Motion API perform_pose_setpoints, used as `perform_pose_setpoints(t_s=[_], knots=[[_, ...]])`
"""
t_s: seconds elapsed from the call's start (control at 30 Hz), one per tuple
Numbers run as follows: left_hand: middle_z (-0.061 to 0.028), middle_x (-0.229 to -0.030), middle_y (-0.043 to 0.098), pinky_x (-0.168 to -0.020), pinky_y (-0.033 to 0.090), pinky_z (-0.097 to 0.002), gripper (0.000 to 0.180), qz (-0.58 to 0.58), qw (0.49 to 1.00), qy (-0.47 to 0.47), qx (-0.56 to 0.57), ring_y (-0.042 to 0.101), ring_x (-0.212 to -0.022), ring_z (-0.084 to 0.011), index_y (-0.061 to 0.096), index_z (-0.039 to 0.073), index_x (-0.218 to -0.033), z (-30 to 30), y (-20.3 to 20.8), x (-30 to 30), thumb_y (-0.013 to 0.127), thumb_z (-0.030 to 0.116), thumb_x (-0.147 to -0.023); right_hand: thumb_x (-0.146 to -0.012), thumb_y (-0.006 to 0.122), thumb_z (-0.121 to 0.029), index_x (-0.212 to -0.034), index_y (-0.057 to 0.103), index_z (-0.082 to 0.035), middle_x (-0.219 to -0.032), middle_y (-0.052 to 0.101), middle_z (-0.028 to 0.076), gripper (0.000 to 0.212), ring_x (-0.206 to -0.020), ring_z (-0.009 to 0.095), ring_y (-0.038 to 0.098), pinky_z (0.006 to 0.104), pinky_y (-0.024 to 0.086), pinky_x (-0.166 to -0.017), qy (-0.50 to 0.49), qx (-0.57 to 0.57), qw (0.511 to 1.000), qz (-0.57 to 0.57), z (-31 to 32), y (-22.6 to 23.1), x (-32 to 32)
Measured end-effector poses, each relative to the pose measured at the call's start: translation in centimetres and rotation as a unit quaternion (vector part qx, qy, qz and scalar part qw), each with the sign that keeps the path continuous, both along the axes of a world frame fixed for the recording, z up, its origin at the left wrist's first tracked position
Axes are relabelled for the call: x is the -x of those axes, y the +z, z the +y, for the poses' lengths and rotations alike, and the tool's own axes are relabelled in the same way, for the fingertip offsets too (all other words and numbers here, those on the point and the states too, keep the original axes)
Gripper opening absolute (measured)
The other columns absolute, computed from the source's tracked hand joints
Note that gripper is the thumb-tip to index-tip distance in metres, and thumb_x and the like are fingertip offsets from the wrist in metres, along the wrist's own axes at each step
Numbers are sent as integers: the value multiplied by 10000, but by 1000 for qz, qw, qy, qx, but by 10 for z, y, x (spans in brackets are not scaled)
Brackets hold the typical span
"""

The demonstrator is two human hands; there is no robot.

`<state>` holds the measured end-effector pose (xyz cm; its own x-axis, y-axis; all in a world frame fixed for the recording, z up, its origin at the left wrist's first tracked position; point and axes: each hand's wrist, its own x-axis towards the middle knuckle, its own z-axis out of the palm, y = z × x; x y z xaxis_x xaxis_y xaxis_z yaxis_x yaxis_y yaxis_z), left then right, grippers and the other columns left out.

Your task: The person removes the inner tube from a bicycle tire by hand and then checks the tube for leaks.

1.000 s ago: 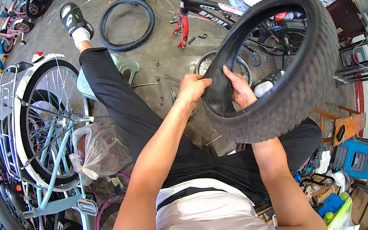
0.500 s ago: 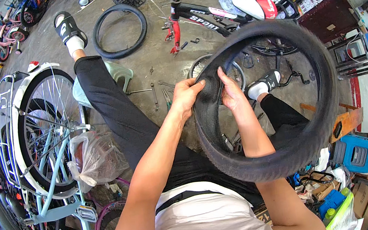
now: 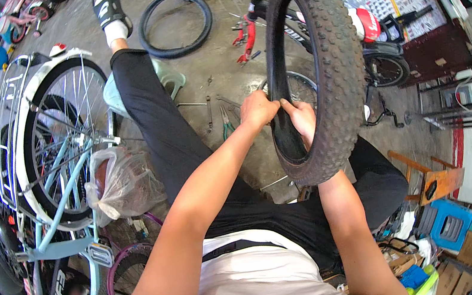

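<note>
A knobby black bicycle tire is held up in front of me, its tread turned toward me and to the right. My left hand grips its near-left edge with the fingers closed. Right beside it, my right hand reaches through the ring and pinches the same stretch of tire wall, thumb against the left hand. My right forearm passes below the tire, which hides part of it. Behind the tire lies a small spoked wheel, partly covered, and a red fork on a dark bike frame.
Pliers and wrenches lie on the floor between my legs. Another black tire lies farther off, near a pale green stool. On the left stands a light blue bicycle; at right, a wooden stool and a blue plastic stool.
The tire has swung from a wide, open ring to a narrower, more upright one, showing its tread. Both hands have come together on its left edge.
</note>
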<state>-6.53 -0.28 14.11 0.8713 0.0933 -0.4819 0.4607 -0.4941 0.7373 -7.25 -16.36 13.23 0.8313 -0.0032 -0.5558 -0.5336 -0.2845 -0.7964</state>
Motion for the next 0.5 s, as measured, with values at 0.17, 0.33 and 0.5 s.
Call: perform_pose_setpoints(t_s=[0.17,0.33,0.5], knots=[[-188,-834,747,-638,616,-416,232,57,968,60,238,754,-731,-291,738,-75,-911,19,-26,17,681,134,-827,-981,706,-336,-1251,651,-2,-1173,696,121,433,-1022,173,661,334,548,-778,-14,-161,984,80,-29,-17,19],[-145,-808,719,-565,596,-377,184,96,932,71,343,709,-648,-239,702,-82,-915,36,-11,21,670,88,-852,-996,696,-289,-1115,731,2,-954,752,53,316,-820,144,687,286,543,-769,-101,-317,939,90,-21,-32,41],[-116,-900,723,-707,597,-369,139,124,835,159,512,713,-777,-218,686,-43,-956,36,-17,22,678,79,-890,-1017,650,-228,-1257,657,10,-1175,727,138,338,-1047,240,690,378,550,-954,-195,-472,859,27,-9,-50,44]])
